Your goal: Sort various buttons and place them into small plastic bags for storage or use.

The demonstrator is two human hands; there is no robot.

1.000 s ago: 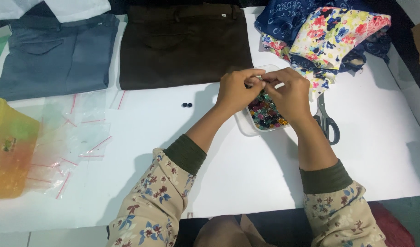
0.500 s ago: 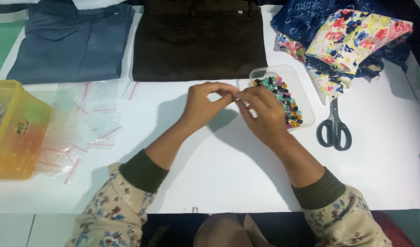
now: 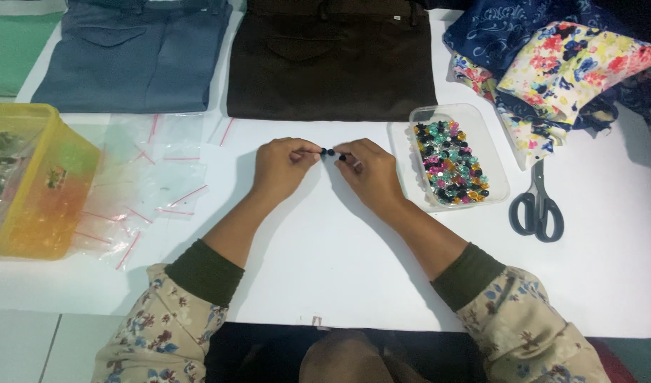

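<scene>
Yellow translucent plastic sits at the far left: a storage box [image 3: 35,177], with clear zip bags [image 3: 155,177] strewn beside it on the white table [image 3: 325,284]. Moving right, our left hand [image 3: 283,167] pinches a small dark button [image 3: 330,152] at the fingertips, and our right hand [image 3: 364,174] meets it with fingers narrowed on a second dark piece [image 3: 342,157]. Both are held just above the table's centre. We judge these pieces light, hard and slippery, best gripped by the rim between thumb and forefinger. Further right lies a clear tray [image 3: 474,128] of mixed coloured buttons, then grey-handled scissors [image 3: 537,206] and floral fabric [image 3: 566,71].
</scene>
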